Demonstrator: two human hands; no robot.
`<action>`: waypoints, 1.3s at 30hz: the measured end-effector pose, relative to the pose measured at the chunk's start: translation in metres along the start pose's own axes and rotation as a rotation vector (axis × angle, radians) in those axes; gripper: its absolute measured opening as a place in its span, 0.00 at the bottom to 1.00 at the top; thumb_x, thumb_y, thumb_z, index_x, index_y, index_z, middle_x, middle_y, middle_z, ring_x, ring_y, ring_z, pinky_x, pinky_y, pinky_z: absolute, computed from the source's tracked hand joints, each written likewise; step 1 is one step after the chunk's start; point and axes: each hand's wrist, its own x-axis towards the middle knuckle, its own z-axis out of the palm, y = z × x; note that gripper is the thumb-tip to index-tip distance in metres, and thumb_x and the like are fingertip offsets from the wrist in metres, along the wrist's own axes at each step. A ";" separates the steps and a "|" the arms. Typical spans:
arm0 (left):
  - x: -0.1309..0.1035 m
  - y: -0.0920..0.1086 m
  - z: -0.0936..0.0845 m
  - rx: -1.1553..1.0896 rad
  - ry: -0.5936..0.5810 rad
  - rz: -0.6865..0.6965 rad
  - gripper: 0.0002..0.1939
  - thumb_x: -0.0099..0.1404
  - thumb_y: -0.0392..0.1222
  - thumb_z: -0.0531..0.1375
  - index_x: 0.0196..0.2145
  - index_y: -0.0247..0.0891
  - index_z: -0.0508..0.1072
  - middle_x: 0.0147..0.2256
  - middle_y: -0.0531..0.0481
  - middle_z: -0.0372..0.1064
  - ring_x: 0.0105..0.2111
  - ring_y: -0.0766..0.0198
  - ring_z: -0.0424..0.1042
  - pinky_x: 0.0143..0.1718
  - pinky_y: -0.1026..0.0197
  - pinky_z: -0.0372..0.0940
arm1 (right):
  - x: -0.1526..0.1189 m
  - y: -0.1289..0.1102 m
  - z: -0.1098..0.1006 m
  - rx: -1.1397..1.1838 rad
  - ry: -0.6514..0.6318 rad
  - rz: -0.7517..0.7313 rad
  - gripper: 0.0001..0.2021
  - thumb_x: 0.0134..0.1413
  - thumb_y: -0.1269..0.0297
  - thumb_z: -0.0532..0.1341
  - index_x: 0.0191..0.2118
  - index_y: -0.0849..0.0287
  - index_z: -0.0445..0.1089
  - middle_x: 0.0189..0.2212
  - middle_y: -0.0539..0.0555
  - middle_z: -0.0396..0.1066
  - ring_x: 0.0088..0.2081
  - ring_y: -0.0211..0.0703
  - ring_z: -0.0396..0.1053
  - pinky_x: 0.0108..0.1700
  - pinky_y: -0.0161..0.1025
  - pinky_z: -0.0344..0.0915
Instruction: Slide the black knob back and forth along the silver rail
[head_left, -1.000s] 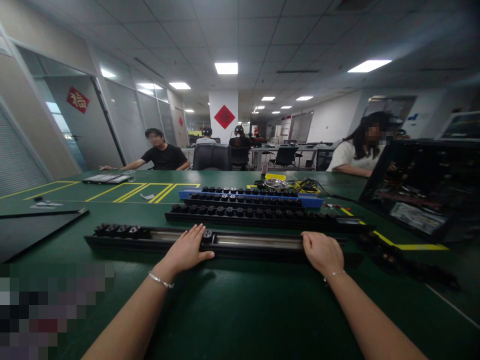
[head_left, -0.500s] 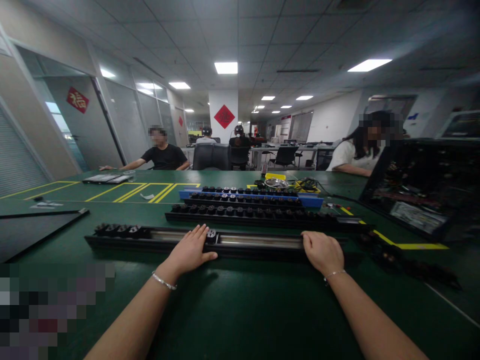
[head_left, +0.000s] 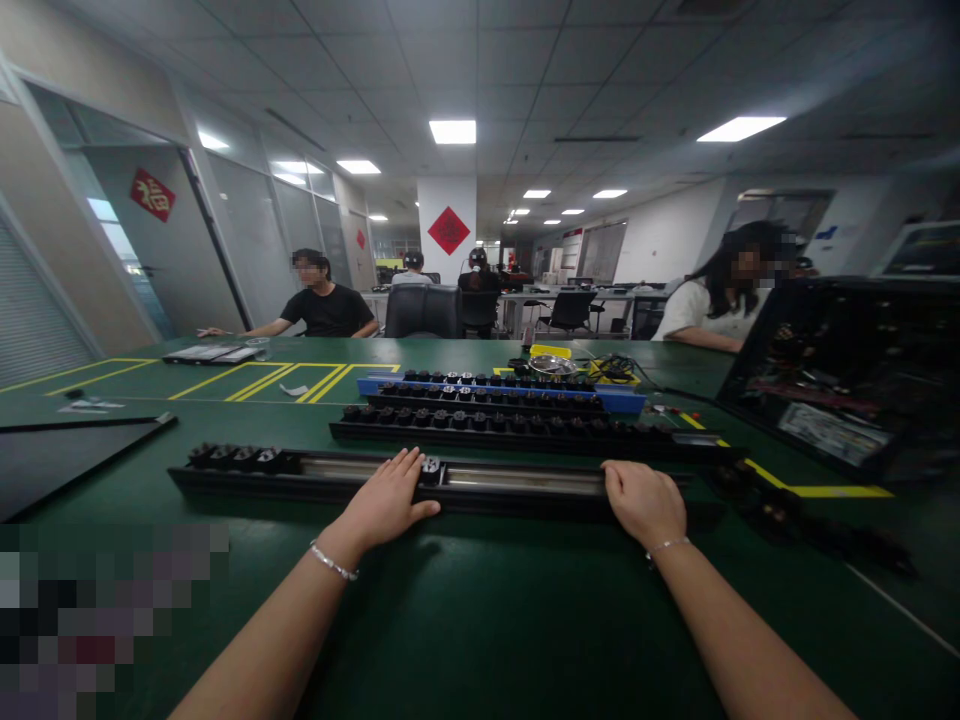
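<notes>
– Across the near part of the green counter [head_left: 525, 620], in the head view, what to note first?

– See a long black rail [head_left: 517, 502] lying crosswise, with a pale metal strip along its channel and four dark blocks [head_left: 245, 459] grouped toward the left end.

– And of the left hand [head_left: 384, 498]?

– Laid over the middle of the rail, fingers nearly straight and side by side, thumb spread apart along the near edge. Just right of the fingertips, notice a single block [head_left: 430, 468] with a shiny top, sitting in the channel. Seemingly touching the fingers; hard to tell for certain.

– Of the right hand [head_left: 646, 505]?

– Curled over the same rail near its right end, gripping, with most fingertips hidden.

– Farther back?

– Find a second black rail [head_left: 480, 436] bearing a row of round dark pieces, then a blue strip [head_left: 626, 401] with more rows beside it. Beyond, toward the right, spot a shiny dish [head_left: 553, 366] near black cables [head_left: 616, 369].

– Toward the sides?

– On the right, see an open black case [head_left: 817, 400], tilted; on the left, a dark flat panel [head_left: 75, 455]. Past the far edge, at left, make out a person in a black shirt [head_left: 330, 312].
</notes>
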 end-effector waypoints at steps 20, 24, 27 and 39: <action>0.001 0.013 0.002 -0.019 0.029 0.051 0.40 0.60 0.62 0.48 0.59 0.28 0.56 0.62 0.37 0.45 0.62 0.50 0.43 0.61 0.50 0.46 | 0.000 0.001 0.003 -0.005 0.059 -0.020 0.19 0.57 0.64 0.45 0.38 0.55 0.74 0.40 0.53 0.74 0.43 0.43 0.69 0.43 0.40 0.59; 0.001 0.014 0.006 -0.032 0.046 0.062 0.38 0.60 0.62 0.48 0.59 0.29 0.56 0.62 0.37 0.46 0.62 0.50 0.44 0.61 0.49 0.47 | -0.001 0.001 0.003 0.011 0.048 -0.016 0.19 0.57 0.64 0.45 0.38 0.55 0.74 0.41 0.53 0.74 0.44 0.43 0.68 0.44 0.41 0.59; 0.000 0.014 0.007 -0.053 0.066 0.072 0.37 0.61 0.60 0.49 0.58 0.29 0.57 0.61 0.37 0.49 0.62 0.50 0.45 0.60 0.49 0.48 | -0.001 0.001 0.003 0.017 0.046 -0.015 0.19 0.57 0.64 0.45 0.39 0.56 0.74 0.41 0.53 0.74 0.44 0.43 0.68 0.45 0.41 0.59; -0.001 0.018 0.009 -0.092 0.087 0.155 0.31 0.62 0.60 0.48 0.55 0.37 0.60 0.61 0.42 0.50 0.62 0.54 0.46 0.61 0.49 0.47 | -0.001 0.000 0.000 0.029 0.027 -0.017 0.19 0.56 0.64 0.45 0.39 0.57 0.73 0.41 0.54 0.73 0.44 0.44 0.68 0.46 0.42 0.59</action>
